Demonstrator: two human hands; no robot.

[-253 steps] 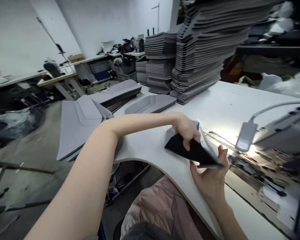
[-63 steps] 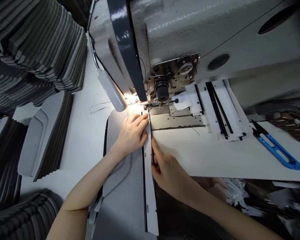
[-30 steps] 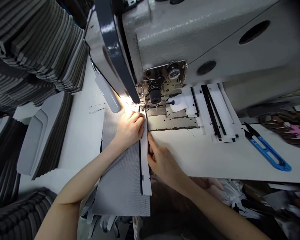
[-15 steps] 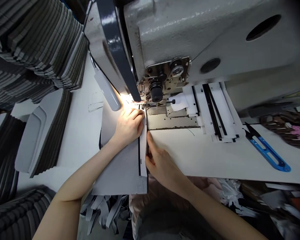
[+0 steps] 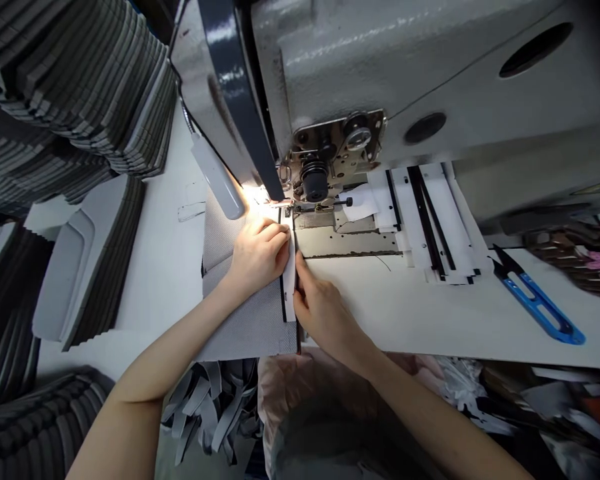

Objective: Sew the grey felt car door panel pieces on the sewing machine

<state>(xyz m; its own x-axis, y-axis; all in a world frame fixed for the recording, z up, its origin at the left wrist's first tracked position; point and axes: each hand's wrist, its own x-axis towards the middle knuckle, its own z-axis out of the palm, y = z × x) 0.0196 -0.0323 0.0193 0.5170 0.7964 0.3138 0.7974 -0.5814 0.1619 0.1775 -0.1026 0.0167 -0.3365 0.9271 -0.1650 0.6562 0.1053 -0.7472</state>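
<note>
White worktable (image 5: 430,320) in a workshop, a pale gray sewing machine (image 5: 390,80) spanning its far side. At the table's left edge, dark gray stacked pieces (image 5: 35,427) sit at the near corner; farther back rises a tall stack of gray panels (image 5: 95,87), with a lower stack of shaped panels (image 5: 87,260) just in front of it. A slim lamp (image 5: 217,177) lights the needle area.

Gray textured panel (image 5: 245,333): flat, its near end about at the table's front edge, loose gray strips (image 5: 220,407) hanging below. Left hand (image 5: 259,250) lies on the panel, fingers bent and close together, fingertips on the white strip (image 5: 289,290) near the presser foot; cannot tell whether they grip or only press. The strip runs along the panel's right edge, stopping short of its near end. Right hand (image 5: 327,313): forefinger extended along that edge, thumb just below it, touching; the other fingers are hidden, so any pinch cannot be told.

Farther right: white and black strips (image 5: 425,227) beneath the machine arm, then blue snips (image 5: 540,297) near the front right corner.
</note>
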